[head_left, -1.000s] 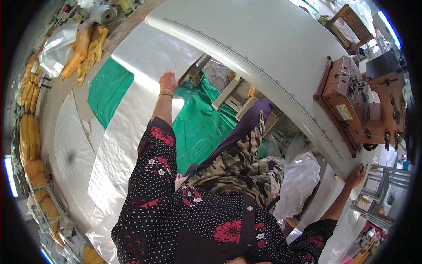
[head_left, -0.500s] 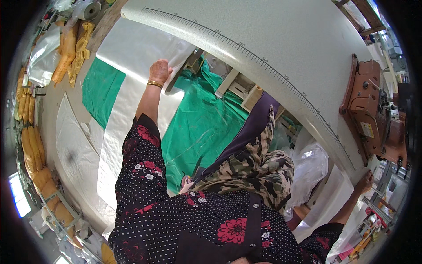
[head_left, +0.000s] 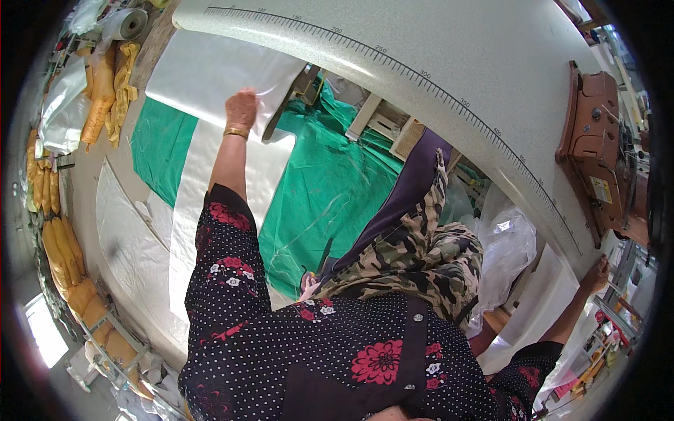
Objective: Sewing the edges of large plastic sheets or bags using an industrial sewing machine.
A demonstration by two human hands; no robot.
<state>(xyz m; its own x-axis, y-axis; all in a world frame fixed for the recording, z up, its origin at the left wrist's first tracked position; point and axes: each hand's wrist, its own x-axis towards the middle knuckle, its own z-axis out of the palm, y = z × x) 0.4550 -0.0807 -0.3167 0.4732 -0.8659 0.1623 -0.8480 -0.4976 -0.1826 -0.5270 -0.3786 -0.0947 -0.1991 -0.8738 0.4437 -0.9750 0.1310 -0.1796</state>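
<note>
My left hand (head_left: 242,109) is closed in a fist at the edge of a white plastic sheet (head_left: 217,67), which it grips beside the left end of the table. More of the sheet hangs below my forearm, over a green tarp (head_left: 337,182). Far to the right, my right hand (head_left: 595,275) has its fingers drawn together by the table's right end, next to pale, translucent film (head_left: 544,309). What those fingers hold is too small to make out. A pale table (head_left: 449,42) with a ruler scale along its rounded front edge spans the space between my hands.
A brown sewing machine (head_left: 597,140) stands at the table's right end. Under the table are a wooden drawer (head_left: 407,137) and crumpled clear plastic (head_left: 505,245). Yellow bundles (head_left: 63,252) line the left side, with a plastic roll (head_left: 130,24) at the far left.
The whole view has shifted slightly. My left hand stays closed at the sheet and sits a little farther left. My right hand appears slightly higher and farther right, still by the table's end.
</note>
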